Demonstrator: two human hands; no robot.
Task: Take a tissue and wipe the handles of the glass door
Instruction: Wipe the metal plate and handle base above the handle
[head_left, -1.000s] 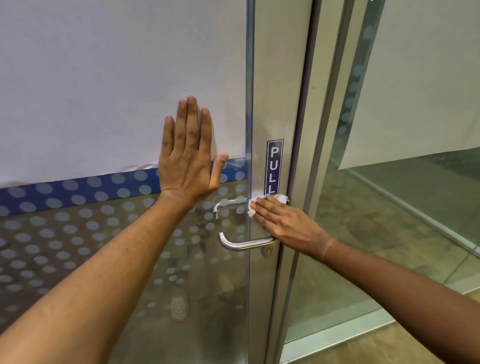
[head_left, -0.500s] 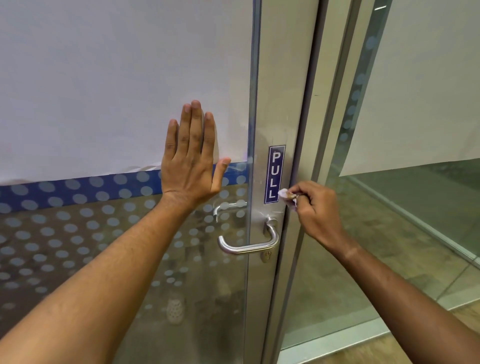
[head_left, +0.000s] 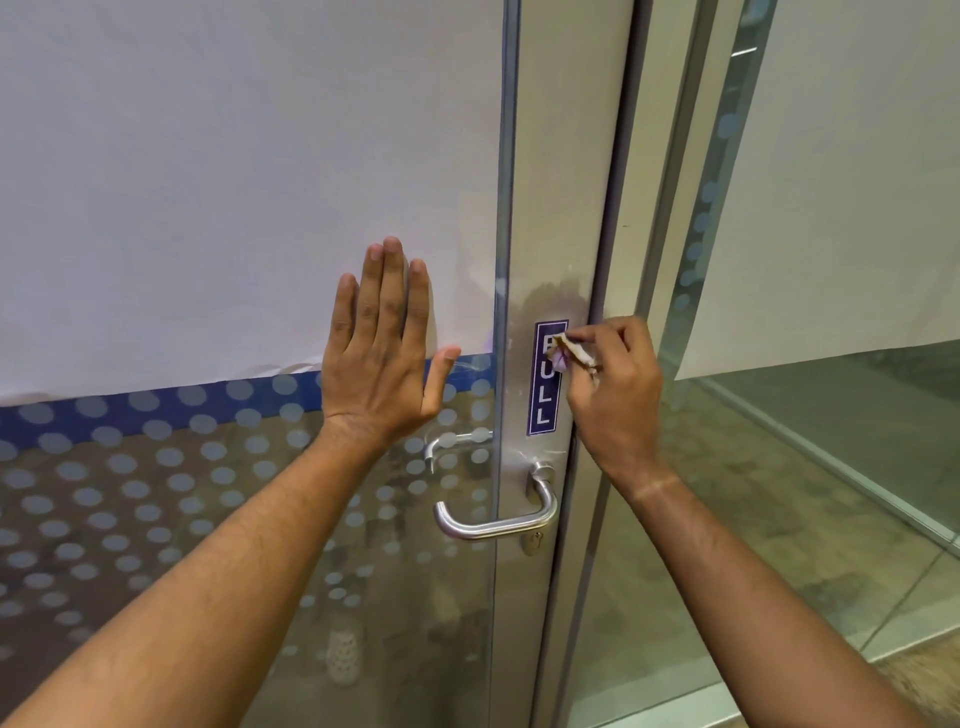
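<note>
- Now, head view: the left hand (head_left: 382, 358) lies flat, fingers spread, on the dotted glass door panel (head_left: 156, 519).
- Right hand (head_left: 615, 384) pinches a small crumpled white tissue (head_left: 569, 356) against the blue vertical PULL sticker (head_left: 545, 389).
- Brushed steel lever handle (head_left: 493, 522) sits at six o'clock from the tissue, untouched.

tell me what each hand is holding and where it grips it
The right hand pinches a crumpled tissue at its back end, against the PULL sticker. The left hand holds nothing, flat on the glass.
</note>
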